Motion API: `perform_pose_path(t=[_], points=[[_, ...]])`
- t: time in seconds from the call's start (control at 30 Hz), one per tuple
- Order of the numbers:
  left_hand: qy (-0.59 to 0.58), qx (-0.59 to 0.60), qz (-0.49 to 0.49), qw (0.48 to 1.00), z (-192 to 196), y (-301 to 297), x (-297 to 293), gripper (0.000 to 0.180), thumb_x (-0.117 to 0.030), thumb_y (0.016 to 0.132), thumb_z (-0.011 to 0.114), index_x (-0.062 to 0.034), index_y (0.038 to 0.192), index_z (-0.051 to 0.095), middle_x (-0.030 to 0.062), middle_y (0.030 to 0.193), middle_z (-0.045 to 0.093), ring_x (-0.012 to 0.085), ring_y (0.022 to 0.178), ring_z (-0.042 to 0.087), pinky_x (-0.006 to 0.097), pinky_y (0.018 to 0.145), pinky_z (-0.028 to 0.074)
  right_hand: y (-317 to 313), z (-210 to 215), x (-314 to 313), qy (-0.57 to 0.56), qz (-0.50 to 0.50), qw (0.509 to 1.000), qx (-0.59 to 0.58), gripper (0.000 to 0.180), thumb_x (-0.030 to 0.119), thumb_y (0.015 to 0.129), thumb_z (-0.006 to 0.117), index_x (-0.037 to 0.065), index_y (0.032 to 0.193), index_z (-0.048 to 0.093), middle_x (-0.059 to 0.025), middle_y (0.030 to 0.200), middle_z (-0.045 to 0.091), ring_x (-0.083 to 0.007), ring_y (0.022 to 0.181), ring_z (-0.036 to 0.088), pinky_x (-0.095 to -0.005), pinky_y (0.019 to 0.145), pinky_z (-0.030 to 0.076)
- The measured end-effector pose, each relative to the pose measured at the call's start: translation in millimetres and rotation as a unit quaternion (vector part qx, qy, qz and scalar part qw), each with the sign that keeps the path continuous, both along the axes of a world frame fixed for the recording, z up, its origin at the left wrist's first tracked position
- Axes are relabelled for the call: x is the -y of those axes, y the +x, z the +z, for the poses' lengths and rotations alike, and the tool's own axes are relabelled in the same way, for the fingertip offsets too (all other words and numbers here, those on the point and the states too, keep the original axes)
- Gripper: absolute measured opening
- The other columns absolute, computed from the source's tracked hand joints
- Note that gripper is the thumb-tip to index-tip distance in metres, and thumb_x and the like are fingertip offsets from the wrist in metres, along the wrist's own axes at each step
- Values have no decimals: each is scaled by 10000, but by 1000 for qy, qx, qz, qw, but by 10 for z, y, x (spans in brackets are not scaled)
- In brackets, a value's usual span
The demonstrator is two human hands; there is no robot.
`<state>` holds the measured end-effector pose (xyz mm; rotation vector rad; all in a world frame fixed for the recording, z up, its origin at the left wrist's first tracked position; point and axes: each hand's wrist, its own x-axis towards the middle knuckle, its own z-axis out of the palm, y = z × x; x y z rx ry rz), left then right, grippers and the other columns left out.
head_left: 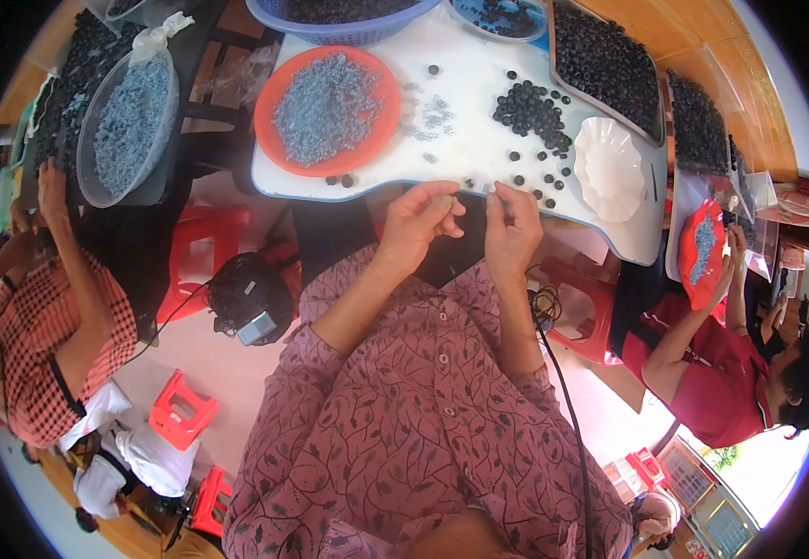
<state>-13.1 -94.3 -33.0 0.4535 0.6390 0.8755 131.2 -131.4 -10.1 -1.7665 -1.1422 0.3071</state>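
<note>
Black caps (527,112) loose on white surface (465,135), right side, betw. orange plate (265,121) w/ heap of pale blue bits (325,107) (left) & white wavy dish (610,172) (right); few strays nr. near edge. L hand (420,224) & R hand (514,224) slightly apart at near edge, thumb + fingers of ea. bent in close; can't tell if either pinches anything. Far side: blue basket (358,35), tray (610,113) of more caps to right.

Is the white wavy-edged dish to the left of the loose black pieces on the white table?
No, the dish is to the right of the loose black pieces.
</note>
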Motion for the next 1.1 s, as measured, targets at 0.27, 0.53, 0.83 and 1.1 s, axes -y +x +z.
perform_pose_path(t=[0.27, 0.53, 0.83, 1.1], points=[[138, -120, -11, 983, 8, 19, 39, 219, -73, 959, 531, 7, 1158, 577, 50, 841, 624, 77, 662, 565, 239, 631, 524, -123, 93, 133, -71, 126, 962, -232, 94, 65, 889, 656, -11, 942, 667, -30, 856, 622, -74, 755, 579, -221, 662, 467], [190, -166, -36, 967, 53, 37, 82, 198, -83, 965, 522, -6, 1136, 586, 3, 791, 607, 51, 638, 555, 208, 594, 483, -68, 26, 196, -64, 150, 952, -258, 35, 17, 873, 645, -14, 884, 637, -31, 839, 613, -82, 750, 570, -220, 683, 462], [569, -471, 108, 666, 139, 279, -119, 243, -96, 804, 652, -74, 1046, 632, 134, 843, 550, 309, 753, 583, 368, 591, 480, 191, 37, 101, -85, -2, 994, -71, 91, 99, 894, 643, 9, 895, 651, -13, 835, 598, -62, 692, 506, -224, 610, 422], [598, -550, 71, 578, 200, 460, -199, 185, -150, 702, 709, -75, 812, 581, 103, 793, 465, 282, 737, 552, 370, 569, 480, 248, -52, -6, -17, 9, 993, 121, 69, 82, 857, 648, 23, 892, 652, -134, 798, 579, -296, 695, 588, -363, 636, 479]])
